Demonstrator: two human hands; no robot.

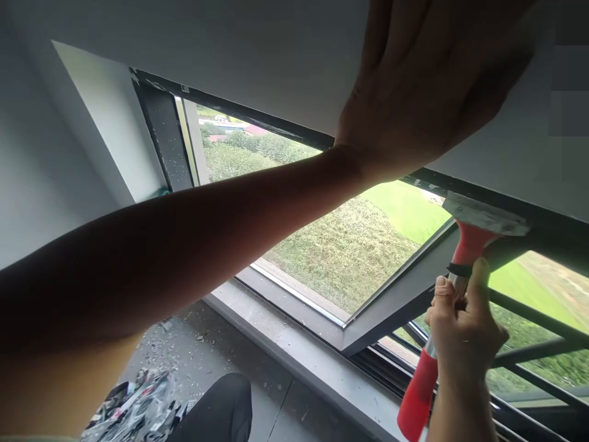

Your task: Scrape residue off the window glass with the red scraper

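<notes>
Two hands: left (427, 80) flat on wall (276, 55), right (464, 325) clamped around scraper (464, 245) near window frame (405, 294).

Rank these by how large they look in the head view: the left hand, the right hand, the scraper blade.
1. left hand, largest, though it looks closer to the camera.
2. right hand, gripping the scraper handle.
3. scraper blade, smallest.

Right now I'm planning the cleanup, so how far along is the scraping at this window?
Debris already litters the floor. In hand: the right hand holds the red scraper, blade at the upper frame; the left hand braces on the wall. Specks remain on the left frame.
</notes>
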